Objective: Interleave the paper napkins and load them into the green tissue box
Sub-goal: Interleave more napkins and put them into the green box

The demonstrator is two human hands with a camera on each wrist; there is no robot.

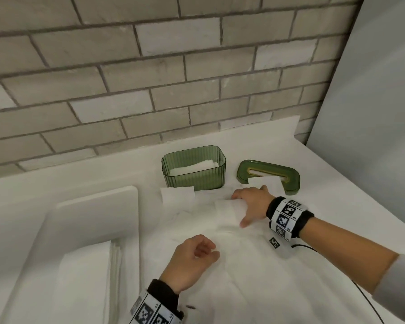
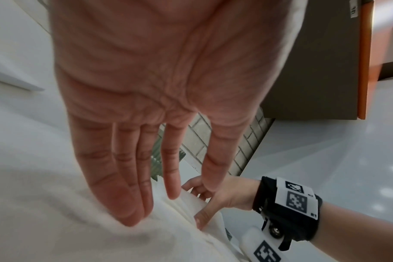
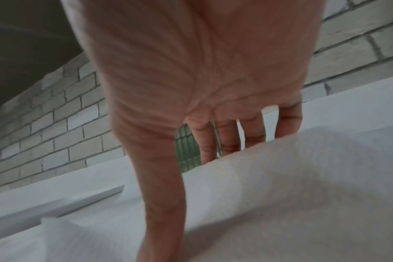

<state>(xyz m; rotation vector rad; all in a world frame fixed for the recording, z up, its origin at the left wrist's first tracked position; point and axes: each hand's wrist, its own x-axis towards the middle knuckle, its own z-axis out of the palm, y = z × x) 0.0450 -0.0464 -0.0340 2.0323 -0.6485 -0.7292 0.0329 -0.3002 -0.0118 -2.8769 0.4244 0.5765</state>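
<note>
Hands: two. The left hand [image 1: 192, 258] lies at 6 o'clock on the napkins, fingers straight and together in its wrist view, holding nothing. The right hand [image 1: 249, 202] at 3 o'clock has thumb and fingers closed on a folded napkin edge [image 1: 229, 208].
Box: one green box [image 1: 193, 168], open-topped, at 12 o'clock by the wall [image 1: 126, 66]; white napkins lie inside it, count unclear.
Lid: one green lid [image 1: 268, 174] just beside the box at 1 o'clock, a white napkin [image 1: 264, 183] poking through its slot.
Loose napkins: one folded piece [image 1: 178, 194] touches the box front at 11 o'clock; the spread [image 1: 243, 265] under both hands overlaps too much to count.
Stack: one pile [image 1: 84, 281] at 8 o'clock, in a white tray [image 1: 98, 202]; its lower end is cut off.
Wristbands: two, black with printed markers; the left one [image 1: 150, 309] is cut off at the bottom edge, the right one [image 1: 288, 216] shows whole.
Hard to see: in the right wrist view the fingertips [image 3: 208, 150] vanish behind the lifted napkin; the box [image 3: 187, 150] shows only as a green sliver between fingers. Both wrist views are blurred.
</note>
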